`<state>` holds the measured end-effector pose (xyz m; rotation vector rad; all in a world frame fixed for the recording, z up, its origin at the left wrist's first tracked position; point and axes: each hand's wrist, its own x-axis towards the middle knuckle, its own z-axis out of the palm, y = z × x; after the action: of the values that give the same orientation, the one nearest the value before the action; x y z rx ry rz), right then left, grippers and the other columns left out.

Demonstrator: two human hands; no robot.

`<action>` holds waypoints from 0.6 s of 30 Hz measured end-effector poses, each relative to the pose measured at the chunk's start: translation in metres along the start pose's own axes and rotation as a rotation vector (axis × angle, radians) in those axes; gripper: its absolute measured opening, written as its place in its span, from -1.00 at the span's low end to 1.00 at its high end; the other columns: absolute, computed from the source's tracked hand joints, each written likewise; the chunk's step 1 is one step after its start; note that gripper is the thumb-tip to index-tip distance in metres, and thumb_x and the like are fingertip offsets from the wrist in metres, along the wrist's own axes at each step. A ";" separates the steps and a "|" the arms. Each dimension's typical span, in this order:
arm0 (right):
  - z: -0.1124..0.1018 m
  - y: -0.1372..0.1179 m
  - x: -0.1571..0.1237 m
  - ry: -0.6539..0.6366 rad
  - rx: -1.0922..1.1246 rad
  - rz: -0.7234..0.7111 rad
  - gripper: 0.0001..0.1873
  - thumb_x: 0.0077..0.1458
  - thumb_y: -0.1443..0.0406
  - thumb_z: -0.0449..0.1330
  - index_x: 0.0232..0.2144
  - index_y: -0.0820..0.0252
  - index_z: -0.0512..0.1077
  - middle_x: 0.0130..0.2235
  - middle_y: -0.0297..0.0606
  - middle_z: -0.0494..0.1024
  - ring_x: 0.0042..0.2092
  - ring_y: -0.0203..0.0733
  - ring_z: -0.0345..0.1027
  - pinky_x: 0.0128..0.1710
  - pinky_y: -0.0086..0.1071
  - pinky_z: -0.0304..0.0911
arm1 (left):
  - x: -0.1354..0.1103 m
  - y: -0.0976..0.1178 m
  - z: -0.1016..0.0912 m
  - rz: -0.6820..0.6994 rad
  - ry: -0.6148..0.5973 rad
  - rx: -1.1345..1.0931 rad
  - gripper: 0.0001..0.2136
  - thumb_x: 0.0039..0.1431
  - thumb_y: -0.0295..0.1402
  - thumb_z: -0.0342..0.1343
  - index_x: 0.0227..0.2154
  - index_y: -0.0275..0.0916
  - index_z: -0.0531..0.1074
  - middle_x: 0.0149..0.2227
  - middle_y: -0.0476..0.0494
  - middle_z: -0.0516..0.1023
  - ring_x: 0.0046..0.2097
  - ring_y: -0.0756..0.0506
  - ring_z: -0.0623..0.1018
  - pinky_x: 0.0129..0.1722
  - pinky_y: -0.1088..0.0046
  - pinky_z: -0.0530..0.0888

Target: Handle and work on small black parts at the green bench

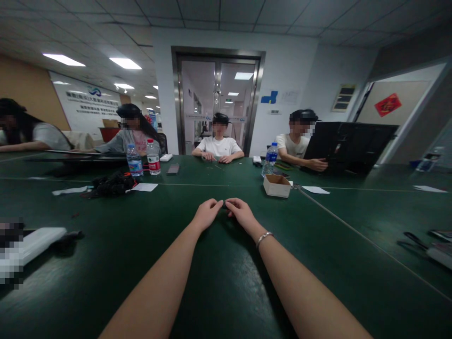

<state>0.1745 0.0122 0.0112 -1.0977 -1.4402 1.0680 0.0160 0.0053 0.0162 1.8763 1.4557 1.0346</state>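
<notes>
Black in colour, the small piece [224,205] is pinched by the fingers of the left hand [207,213] and the right hand [243,213] over the green worktop [219,273], and, being probably light and stiff, is best gripped by its ends.

An office: a green tabletop [141,221] spreads around the hands [242,214], with glass double doors [201,94] beyond them and a lettered logo wall [93,101] far to their left.

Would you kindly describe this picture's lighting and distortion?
In the head view: dim overall, ceiling lights blown out; glare low on the green tabletop; wide-angle stretch toward the edges; the dark thing between left hand and right hand too small to identify.
</notes>
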 end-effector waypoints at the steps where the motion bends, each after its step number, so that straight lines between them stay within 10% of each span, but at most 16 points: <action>1: 0.000 0.000 0.000 -0.003 -0.001 -0.001 -0.73 -0.05 0.22 0.23 -0.29 0.27 0.44 -0.48 -0.34 0.47 -0.54 -0.39 0.28 -0.50 -0.48 0.20 | 0.000 0.000 0.000 0.003 -0.001 -0.007 -0.56 0.11 0.03 -0.15 -0.53 -0.23 0.39 -0.48 -0.04 0.44 -0.36 -0.07 0.42 -0.35 0.46 0.28; 18: -0.003 0.002 0.000 -0.010 0.020 -0.015 -0.71 -0.06 0.20 0.24 -0.29 0.27 0.45 -0.48 -0.32 0.48 -0.53 -0.39 0.28 -0.49 -0.47 0.22 | 0.000 -0.002 0.003 0.003 -0.011 -0.149 -0.64 0.04 0.00 -0.02 -0.42 -0.22 0.39 -0.41 -0.04 0.47 -0.35 -0.06 0.44 -0.33 0.45 0.32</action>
<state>0.1773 0.0131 0.0096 -1.0676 -1.4399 1.0766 0.0168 0.0065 0.0130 1.7767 1.3313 1.1013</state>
